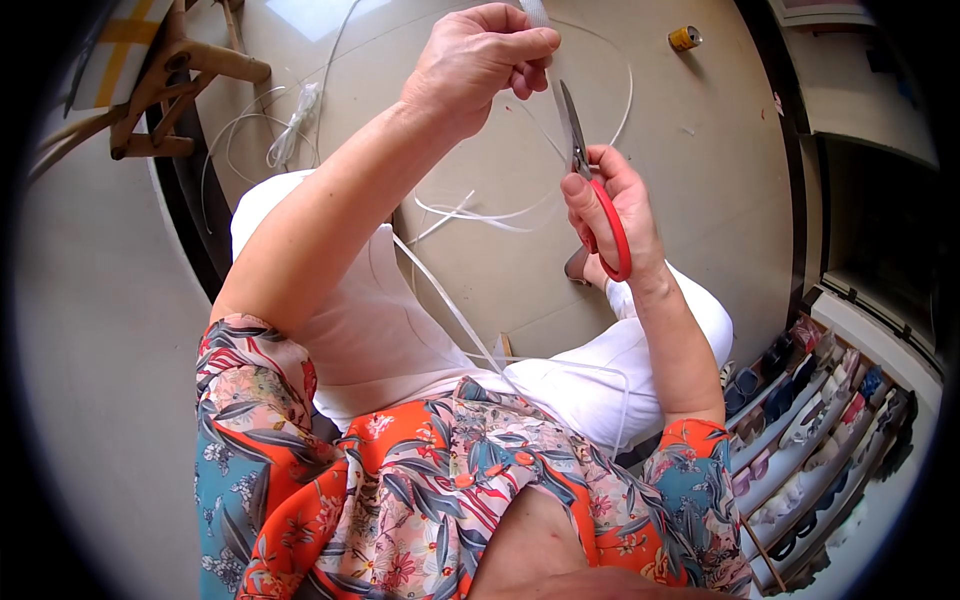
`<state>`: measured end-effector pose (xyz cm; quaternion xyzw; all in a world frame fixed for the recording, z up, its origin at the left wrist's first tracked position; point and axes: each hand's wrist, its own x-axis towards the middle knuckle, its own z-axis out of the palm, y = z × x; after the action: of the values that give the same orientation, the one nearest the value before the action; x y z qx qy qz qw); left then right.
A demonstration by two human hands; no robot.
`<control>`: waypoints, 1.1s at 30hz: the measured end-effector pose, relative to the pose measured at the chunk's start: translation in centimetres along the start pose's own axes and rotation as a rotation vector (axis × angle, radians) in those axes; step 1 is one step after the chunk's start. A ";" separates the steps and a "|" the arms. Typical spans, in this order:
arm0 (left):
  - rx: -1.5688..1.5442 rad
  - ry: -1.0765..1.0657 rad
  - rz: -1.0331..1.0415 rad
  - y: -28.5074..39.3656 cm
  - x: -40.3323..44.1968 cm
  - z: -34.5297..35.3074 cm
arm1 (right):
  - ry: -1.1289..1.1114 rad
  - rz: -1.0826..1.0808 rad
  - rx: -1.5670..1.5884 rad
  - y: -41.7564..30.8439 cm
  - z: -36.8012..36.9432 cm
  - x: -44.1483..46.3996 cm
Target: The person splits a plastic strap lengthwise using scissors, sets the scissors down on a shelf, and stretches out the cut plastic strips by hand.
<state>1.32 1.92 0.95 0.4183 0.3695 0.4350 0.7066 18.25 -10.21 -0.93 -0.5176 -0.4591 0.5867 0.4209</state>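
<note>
At the top of the view, my left hand [485, 60] is closed, its fingers pinching a flat white woven strap [537, 12]. A pale length of strap hangs below those fingers, beside the scissor blades; whether it lies between the blades I cannot tell. My right hand [630, 210] is wrapped round the red handles of a pair of scissors [612, 240]. The blades point up toward my left hand and look nearly closed. Thin white strips [480, 217] curl over the floor below, and another strip [445, 292] crosses my lap.
A bundle of clear-white cord [293, 130] lies on the tiled floor [740, 220] at the left, near a bamboo-like stool [190, 85]. A small yellow can [685, 39] is at the upper right. Footwear fills a rack [810, 430] at the lower right.
</note>
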 end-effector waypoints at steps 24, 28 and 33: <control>-0.105 0.037 -0.015 -0.2 1.1 -0.4 | -0.061 0.071 0.066 0.3 0.0 -0.4; -0.068 0.032 -0.003 0.0 0.5 0.1 | -0.040 0.052 0.093 0.2 0.2 -0.3; -0.061 0.018 -0.001 -0.3 0.4 0.1 | -0.032 0.061 0.126 0.2 0.3 -0.3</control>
<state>1.63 2.14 0.66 0.3925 0.3626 0.4496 0.7158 18.02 -10.58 -1.08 -0.4944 -0.4118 0.6352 0.4271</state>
